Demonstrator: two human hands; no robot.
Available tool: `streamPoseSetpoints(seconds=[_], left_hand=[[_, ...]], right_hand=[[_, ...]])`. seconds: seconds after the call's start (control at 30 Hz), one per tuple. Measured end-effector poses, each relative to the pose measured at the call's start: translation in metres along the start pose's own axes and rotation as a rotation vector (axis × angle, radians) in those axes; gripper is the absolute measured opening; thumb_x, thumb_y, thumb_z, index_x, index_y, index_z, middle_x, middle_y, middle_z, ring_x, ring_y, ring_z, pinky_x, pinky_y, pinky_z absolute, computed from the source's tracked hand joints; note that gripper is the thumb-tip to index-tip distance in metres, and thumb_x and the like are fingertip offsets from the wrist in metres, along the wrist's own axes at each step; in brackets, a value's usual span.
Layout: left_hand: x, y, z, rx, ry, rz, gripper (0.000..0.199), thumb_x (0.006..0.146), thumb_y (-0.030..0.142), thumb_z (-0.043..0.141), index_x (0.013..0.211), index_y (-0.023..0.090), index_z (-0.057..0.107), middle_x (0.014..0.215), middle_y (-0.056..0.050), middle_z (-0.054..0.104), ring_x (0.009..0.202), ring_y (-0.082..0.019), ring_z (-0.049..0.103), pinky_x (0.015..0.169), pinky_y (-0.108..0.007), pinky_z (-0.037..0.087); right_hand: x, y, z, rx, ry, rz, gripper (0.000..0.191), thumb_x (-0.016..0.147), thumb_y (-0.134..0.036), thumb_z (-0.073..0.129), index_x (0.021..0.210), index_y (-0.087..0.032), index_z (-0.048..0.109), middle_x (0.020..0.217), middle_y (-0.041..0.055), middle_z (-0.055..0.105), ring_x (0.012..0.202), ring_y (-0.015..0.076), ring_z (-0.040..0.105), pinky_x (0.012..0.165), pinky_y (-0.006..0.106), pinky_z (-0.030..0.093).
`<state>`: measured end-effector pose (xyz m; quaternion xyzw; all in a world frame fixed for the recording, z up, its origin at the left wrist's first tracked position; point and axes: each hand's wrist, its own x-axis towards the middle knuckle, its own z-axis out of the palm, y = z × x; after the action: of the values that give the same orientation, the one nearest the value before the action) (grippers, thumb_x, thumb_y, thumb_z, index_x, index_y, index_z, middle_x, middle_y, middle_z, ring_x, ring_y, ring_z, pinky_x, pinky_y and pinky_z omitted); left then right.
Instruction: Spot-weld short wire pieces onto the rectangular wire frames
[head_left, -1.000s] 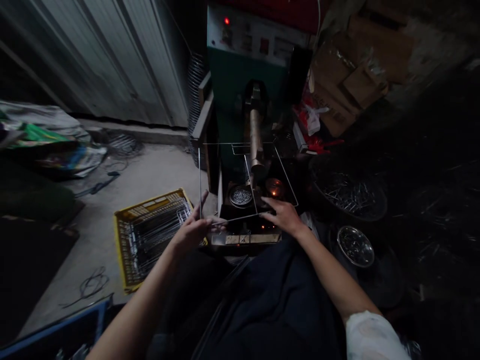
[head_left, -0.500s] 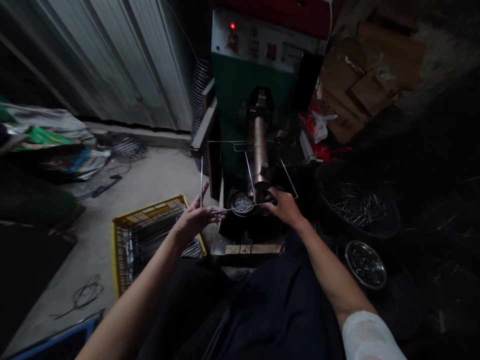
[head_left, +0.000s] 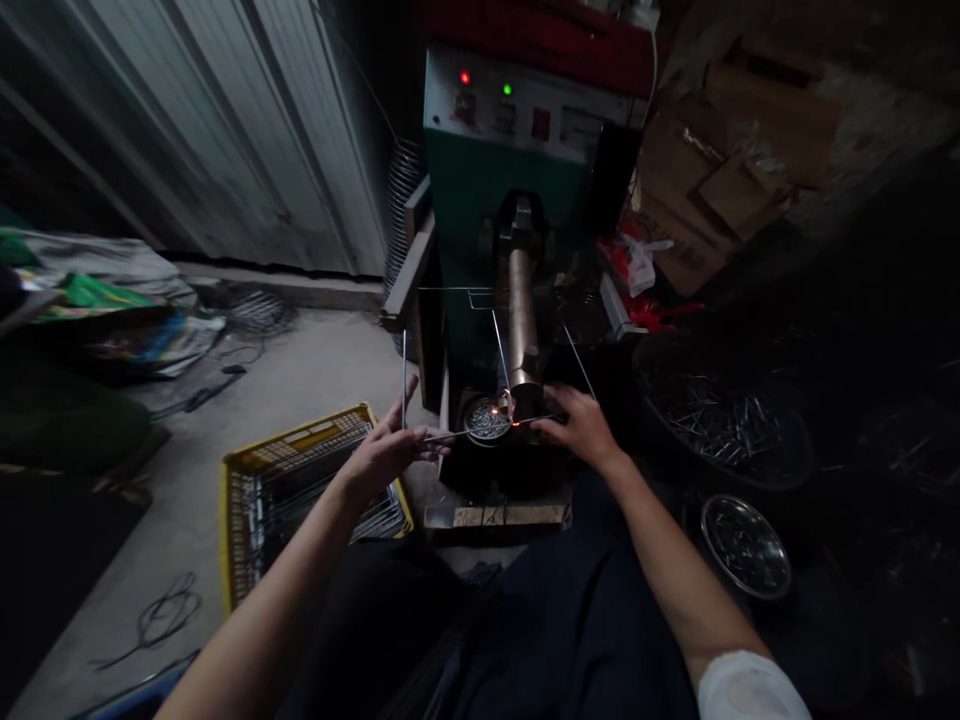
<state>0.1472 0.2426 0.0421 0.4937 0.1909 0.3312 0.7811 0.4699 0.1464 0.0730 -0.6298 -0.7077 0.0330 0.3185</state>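
Observation:
A thin metal wire frame is held level at the spot welder, and its near wire passes under the welder's round arm. Orange sparks glow where that wire meets the electrode tip. My left hand grips the frame's near left corner between thumb and fingers. On the other side, my right hand has its fingers closed round the near wire, just right of the electrode; the fingertips are partly in shadow. Below the wire sits a small round bowl of small metal pieces.
A yellow crate with wire pieces stands on the floor at left. To the right are a dark basin of metal rods and a steel bowl of small parts. Cardboard leans behind. A wooden bar lies before the machine.
A green light has come on at the welder's panel and sparks have appeared at the electrode. Both hands keep their hold on the wire frame; the view has tilted slightly.

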Motion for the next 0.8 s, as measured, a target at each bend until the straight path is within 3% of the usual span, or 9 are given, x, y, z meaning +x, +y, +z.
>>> streamPoseSetpoints(seconds=[0.07,0.13,0.23,0.3,0.43,0.53,0.7,0.8], left_hand=[[0.0,0.0,0.0,0.01,-0.008,0.002,0.106,0.087,0.019,0.066,0.152,0.025,-0.017,0.096,-0.014,0.078,0.085,-0.028,0.074,0.07,-0.033,0.057],[0.0,0.0,0.001,0.007,-0.016,0.004,0.106,0.086,0.019,0.065,0.152,0.024,-0.017,0.097,-0.014,0.078,0.086,-0.027,0.074,0.071,-0.033,0.056],[0.0,-0.001,0.003,-0.019,-0.009,0.011,0.107,0.085,0.018,0.067,0.153,0.025,-0.015,0.099,-0.014,0.077,0.087,-0.026,0.074,0.071,-0.031,0.056],[-0.002,-0.002,0.006,-0.036,0.0,0.023,0.107,0.085,0.019,0.067,0.153,0.025,-0.015,0.098,-0.013,0.077,0.089,-0.026,0.074,0.073,-0.032,0.056],[-0.022,-0.007,0.015,-0.044,0.019,0.042,0.108,0.085,0.02,0.068,0.153,0.025,-0.015,0.091,-0.01,0.078,0.087,-0.026,0.074,0.076,-0.035,0.056],[-0.065,-0.019,0.029,-0.034,0.04,0.01,0.106,0.087,0.022,0.067,0.153,0.027,-0.016,0.091,-0.01,0.077,0.084,-0.026,0.074,0.075,-0.035,0.055],[-0.172,-0.057,0.066,-0.116,0.124,-0.157,0.101,0.086,0.03,0.068,0.154,0.031,-0.007,0.093,-0.01,0.075,0.083,-0.026,0.071,0.071,-0.031,0.051],[-0.222,-0.07,0.089,-0.143,0.135,-0.201,0.099,0.088,0.033,0.065,0.154,0.028,-0.007,0.092,-0.012,0.074,0.08,-0.026,0.068,0.072,-0.034,0.05]], right_hand=[[-0.007,0.013,-0.009,-0.045,0.166,0.103,0.053,0.08,-0.05,0.072,0.123,-0.02,0.063,0.125,0.0127,0.063,0.119,0.0296,0.056,0.104,0.044,0.043],[-0.012,0.028,-0.014,-0.013,0.261,0.282,0.05,0.083,-0.052,0.067,0.121,-0.018,0.064,0.12,0.0147,0.065,0.114,0.0304,0.059,0.101,0.045,0.045],[-0.009,0.045,-0.015,0.276,0.207,0.543,0.038,0.086,-0.046,0.06,0.107,-0.015,0.067,0.087,0.0097,0.072,0.081,0.0236,0.068,0.076,0.036,0.054],[-0.002,0.047,-0.014,0.503,0.173,0.653,0.031,0.084,-0.041,0.059,0.099,-0.014,0.065,0.07,0.0038,0.068,0.062,0.0174,0.064,0.06,0.028,0.051],[-0.01,0.032,-0.014,0.634,0.15,0.672,0.028,0.077,-0.041,0.061,0.086,-0.014,0.061,0.055,-0.0019,0.06,0.043,0.0111,0.054,0.044,0.021,0.041],[-0.056,0.016,-0.014,0.653,0.061,0.66,0.034,0.071,-0.047,0.063,0.084,-0.015,0.059,0.053,-0.0022,0.06,0.041,0.0115,0.054,0.04,0.021,0.039],[-0.18,-0.01,-0.012,0.635,-0.16,0.73,0.041,0.072,-0.055,0.062,0.085,-0.017,0.055,0.057,-0.0026,0.062,0.042,0.0124,0.058,0.038,0.02,0.04],[-0.238,-0.033,-0.018,0.645,-0.249,0.788,0.043,0.074,-0.059,0.06,0.086,-0.018,0.054,0.057,-0.0039,0.06,0.041,0.011,0.057,0.037,0.019,0.039]])
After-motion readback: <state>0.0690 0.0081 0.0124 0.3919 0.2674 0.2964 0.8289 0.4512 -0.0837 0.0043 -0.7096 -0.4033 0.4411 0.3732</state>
